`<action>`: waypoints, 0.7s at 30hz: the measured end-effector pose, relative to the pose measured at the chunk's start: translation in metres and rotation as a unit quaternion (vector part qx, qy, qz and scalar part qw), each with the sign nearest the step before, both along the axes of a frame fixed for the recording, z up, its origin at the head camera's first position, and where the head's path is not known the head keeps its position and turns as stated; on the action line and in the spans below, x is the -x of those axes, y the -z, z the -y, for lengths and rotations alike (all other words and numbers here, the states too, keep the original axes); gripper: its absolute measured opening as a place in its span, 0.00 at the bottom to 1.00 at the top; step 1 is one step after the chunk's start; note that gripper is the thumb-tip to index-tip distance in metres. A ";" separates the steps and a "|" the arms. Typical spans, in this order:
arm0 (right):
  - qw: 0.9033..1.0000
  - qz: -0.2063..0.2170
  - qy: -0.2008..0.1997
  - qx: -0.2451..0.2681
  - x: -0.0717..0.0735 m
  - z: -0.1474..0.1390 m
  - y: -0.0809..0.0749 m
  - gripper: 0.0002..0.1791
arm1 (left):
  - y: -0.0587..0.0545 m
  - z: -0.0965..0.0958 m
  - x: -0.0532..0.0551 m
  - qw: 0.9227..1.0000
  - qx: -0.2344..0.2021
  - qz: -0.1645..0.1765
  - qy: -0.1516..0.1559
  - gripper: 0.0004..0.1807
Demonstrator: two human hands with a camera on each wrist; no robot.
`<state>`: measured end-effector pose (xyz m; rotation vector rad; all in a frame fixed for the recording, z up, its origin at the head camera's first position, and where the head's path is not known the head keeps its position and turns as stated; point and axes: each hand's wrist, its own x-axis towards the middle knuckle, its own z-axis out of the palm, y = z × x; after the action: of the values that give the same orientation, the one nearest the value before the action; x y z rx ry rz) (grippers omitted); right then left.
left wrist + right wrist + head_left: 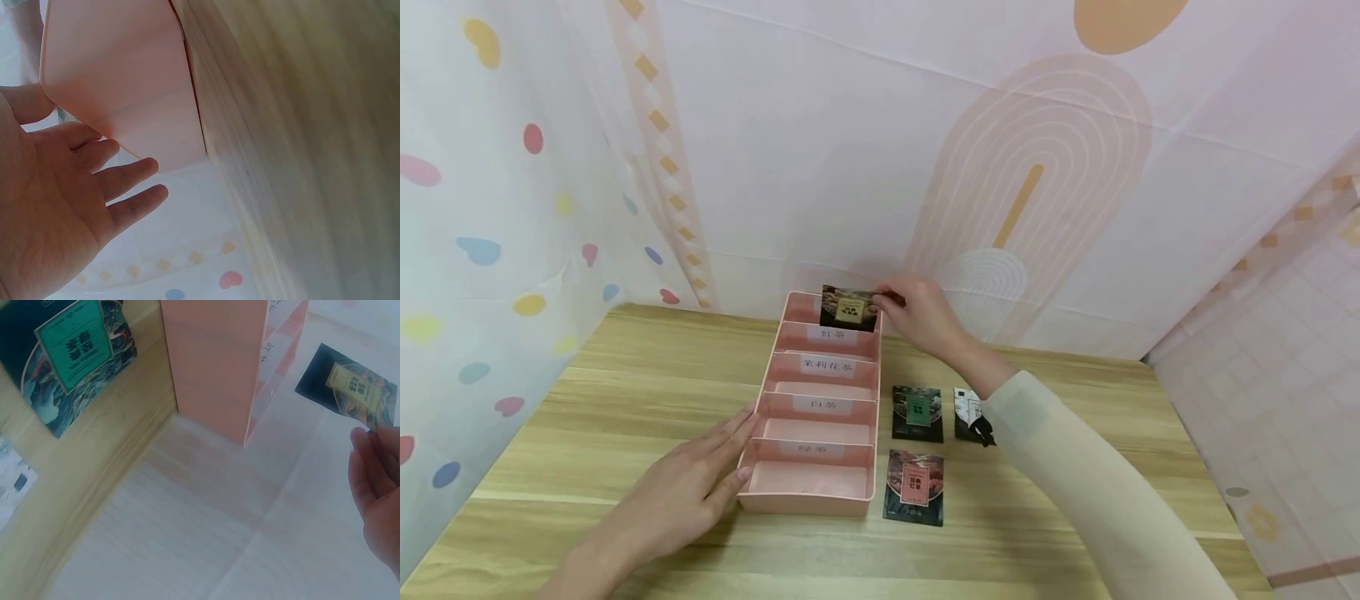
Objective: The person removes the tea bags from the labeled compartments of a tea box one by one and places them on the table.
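Between thumb and fingers, my right hand (917, 312) pinches a dark tea sachet with a yellow label (848, 309) by its edge. In the head view the sachet overlaps the far compartment of a pink divided box (806, 505); the right wrist view shows it raised above the box's rim. Several compartments have paper labels with handwriting on their dividers. My left hand (688, 483) rests against the near left side of the box, its fingers extended along the wall. In the left wrist view the fingers (134, 175) are straight and spread at the box's edge.
Right of the box lie a green-labelled sachet (917, 410), a red-labelled sachet (914, 487) and a white sachet (967, 406), partly behind the right sleeve (1075, 467). The wooden table (647, 392) ends at a patterned cloth backdrop (820, 167) just behind the box.
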<state>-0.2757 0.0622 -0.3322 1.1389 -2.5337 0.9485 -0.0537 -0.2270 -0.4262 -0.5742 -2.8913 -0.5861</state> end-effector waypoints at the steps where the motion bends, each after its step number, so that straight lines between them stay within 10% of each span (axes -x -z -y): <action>1: 1.000 -0.003 -0.001 0.001 -0.001 -0.002 0.000 0.07 | 0.000 0.000 0.000 1.000 0.001 0.000 0.000 0.36; 21: 0.996 -0.062 -0.037 0.044 -0.024 -0.048 -0.004 0.06 | 0.002 -0.001 0.003 1.000 -0.001 0.003 0.003 0.38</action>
<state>-0.2519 0.1102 -0.3281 1.2326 -2.3425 0.9651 -0.0566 -0.2258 -0.4280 -0.5836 -2.8950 -0.5915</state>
